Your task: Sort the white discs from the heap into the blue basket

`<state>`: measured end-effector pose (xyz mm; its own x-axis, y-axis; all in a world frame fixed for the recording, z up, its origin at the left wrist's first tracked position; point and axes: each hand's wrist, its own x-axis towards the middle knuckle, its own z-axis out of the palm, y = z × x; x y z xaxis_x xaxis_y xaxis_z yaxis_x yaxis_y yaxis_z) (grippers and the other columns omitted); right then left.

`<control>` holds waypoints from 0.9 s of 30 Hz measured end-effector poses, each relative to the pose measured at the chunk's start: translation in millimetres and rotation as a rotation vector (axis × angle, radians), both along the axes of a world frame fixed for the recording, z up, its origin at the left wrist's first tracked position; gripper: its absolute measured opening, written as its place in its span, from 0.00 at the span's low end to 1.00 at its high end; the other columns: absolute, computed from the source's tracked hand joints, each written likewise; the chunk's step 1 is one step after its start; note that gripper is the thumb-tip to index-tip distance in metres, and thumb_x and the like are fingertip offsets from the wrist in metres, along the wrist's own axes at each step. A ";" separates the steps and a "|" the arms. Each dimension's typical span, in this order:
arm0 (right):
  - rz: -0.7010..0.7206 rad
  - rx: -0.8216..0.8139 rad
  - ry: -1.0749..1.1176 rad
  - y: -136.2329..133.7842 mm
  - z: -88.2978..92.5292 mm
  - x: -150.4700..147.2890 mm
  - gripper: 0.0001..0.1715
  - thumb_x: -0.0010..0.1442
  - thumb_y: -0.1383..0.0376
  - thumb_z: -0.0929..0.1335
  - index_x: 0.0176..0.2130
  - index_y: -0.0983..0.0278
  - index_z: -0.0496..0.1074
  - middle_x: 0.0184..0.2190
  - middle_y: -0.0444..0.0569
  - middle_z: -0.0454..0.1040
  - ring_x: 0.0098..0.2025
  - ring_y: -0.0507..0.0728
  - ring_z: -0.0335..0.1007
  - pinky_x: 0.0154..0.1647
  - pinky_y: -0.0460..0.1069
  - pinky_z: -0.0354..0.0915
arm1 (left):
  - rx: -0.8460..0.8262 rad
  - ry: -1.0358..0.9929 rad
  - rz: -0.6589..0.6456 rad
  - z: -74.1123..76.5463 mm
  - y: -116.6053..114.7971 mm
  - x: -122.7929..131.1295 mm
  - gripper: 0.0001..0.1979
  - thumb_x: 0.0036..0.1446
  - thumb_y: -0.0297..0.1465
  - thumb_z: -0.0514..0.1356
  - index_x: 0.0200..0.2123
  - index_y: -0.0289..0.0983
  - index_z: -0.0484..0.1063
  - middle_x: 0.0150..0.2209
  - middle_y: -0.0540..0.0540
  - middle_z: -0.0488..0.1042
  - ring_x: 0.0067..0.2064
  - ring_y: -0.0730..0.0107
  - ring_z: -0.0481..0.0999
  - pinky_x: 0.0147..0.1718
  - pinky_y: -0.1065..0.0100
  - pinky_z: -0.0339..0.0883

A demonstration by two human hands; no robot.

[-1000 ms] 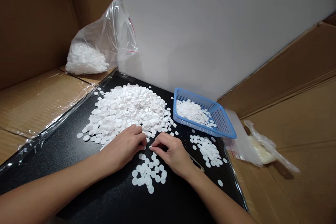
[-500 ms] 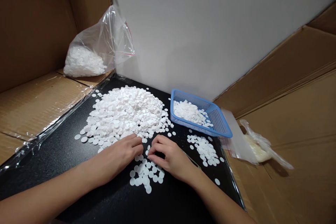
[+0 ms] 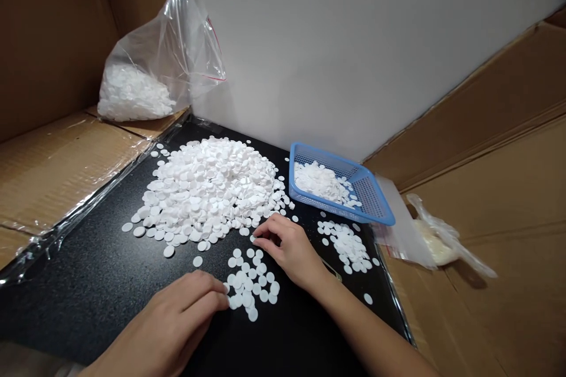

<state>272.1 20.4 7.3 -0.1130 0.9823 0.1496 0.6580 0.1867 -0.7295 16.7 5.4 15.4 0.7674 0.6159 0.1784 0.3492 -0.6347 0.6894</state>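
Note:
A big heap of small white discs [image 3: 207, 188] lies on a black tabletop [image 3: 88, 271]. My right hand [image 3: 287, 247] rests at the heap's near right edge, fingers curled in a pinch on a disc at its fingertips. My left hand [image 3: 177, 318] lies low at the front, fingers together, tips touching a small cluster of discs [image 3: 252, 283] between the two hands. A blue mesh basket [image 3: 371, 200] at the right holds more discs. Another small pile of discs [image 3: 349, 244] lies in front of the basket.
A clear plastic bag [image 3: 145, 70] of white discs stands on cardboard at the back left. Cardboard walls rise left and right, a white wall behind. Crumpled plastic bags [image 3: 424, 235] lie on cardboard right of the table's edge.
My left hand has drawn back from the heap toward me, to the near side of the small cluster. My right hand has shifted slightly up toward the heap's edge.

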 end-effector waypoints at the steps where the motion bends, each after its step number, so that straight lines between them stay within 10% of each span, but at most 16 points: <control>1: -0.003 -0.019 0.014 0.3 1.4 -0.3 0.07 0.59 0.73 0.72 0.32 0.62 0.75 0.31 0.44 0.71 0.31 0.53 0.69 0.32 0.47 0.66 | -0.007 0.011 -0.021 0.5 -1.9 -0.8 0.16 0.67 0.22 0.49 0.47 0.46 0.70 0.45 0.48 0.76 0.44 0.66 0.77 0.43 0.70 0.73; 27: 0.159 -0.237 0.213 -15.8 25.8 -10.3 0.09 0.64 0.73 0.66 0.38 0.62 0.75 0.35 0.44 0.78 0.37 0.53 0.74 0.39 0.47 0.67 | 0.032 0.097 0.129 -8.4 -2.2 14.9 0.05 0.66 0.31 0.54 0.45 0.43 0.66 0.64 0.41 0.65 0.60 0.56 0.72 0.52 0.58 0.74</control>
